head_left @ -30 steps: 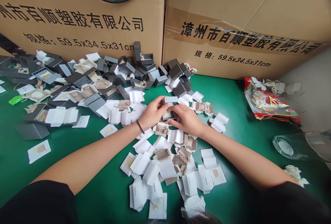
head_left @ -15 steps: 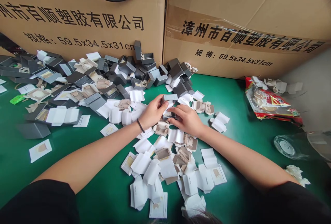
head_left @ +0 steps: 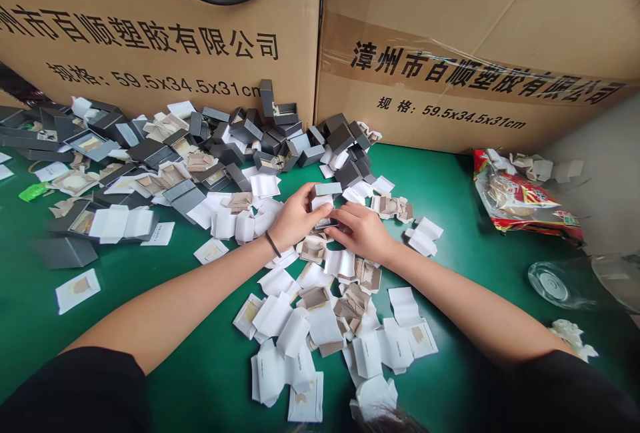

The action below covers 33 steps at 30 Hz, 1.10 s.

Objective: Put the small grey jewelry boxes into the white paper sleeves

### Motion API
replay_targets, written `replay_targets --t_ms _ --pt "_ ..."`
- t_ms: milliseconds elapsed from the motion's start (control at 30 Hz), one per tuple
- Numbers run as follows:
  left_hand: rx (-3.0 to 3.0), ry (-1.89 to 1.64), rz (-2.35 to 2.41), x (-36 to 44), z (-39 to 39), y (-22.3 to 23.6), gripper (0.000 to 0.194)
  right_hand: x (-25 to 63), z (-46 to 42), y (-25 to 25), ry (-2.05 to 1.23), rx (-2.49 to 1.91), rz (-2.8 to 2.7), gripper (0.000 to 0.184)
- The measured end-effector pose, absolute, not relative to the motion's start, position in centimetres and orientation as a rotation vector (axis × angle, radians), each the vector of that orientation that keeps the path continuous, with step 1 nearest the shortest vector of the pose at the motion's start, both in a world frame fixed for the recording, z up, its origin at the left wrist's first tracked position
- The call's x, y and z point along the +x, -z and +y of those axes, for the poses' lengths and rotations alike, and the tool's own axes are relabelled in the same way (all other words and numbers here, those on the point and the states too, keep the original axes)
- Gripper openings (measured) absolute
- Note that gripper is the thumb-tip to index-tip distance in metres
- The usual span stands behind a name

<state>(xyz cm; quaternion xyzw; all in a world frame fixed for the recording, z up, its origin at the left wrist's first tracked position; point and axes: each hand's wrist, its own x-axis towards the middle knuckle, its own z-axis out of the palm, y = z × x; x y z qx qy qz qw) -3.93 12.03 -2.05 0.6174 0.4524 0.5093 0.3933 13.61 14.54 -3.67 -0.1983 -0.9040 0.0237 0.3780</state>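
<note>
A small dark grey hinged box (head_left: pixel 327 189) stands with its lid raised between both hands, at the middle of the view. My left hand (head_left: pixel 301 215) is wrapped round its left side, with the thumb reaching across the opening. On the right side, my right hand (head_left: pixel 363 229) grips the box's lower part with bent fingers at the opening. White lining shows inside the lid; the rest of the inside is mostly covered by fingers. Just below the hands lie torn white and brown card pieces (head_left: pixel 340 263), spread toward my body.
A heap of dark boxes (head_left: pixel 150 153), many opened, fills the back left among paper scraps. Two large cartons (head_left: pixel 425 86) wall off the back of the green table (head_left: pixel 200 313). At right are a red snack bag (head_left: pixel 525 196), a clear plastic cup (head_left: pixel 550 284) and a crumpled tissue (head_left: pixel 573 336).
My left thumb has shifted down and right across the box's opening. My right hand has barely moved, and the box stays in nearly the same place.
</note>
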Motion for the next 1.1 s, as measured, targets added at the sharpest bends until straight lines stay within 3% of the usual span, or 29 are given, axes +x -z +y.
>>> replay_targets --t_ms 667,867,1100 --pt "1.498 -1.317 1.249 -3.59 11.86 1.45 0.024 13.66 14.39 3.63 -0.002 -0.5 -2.355 0.026" --pt "1.554 -1.39 1.224 -3.68 12.07 1.66 0.018 13.68 14.19 3.7 0.085 -0.589 -2.355 0.048" --pt "1.439 -1.284 1.168 -3.93 11.94 1.71 0.023 13.59 13.92 3.59 0.22 -0.673 -2.415 0.052"
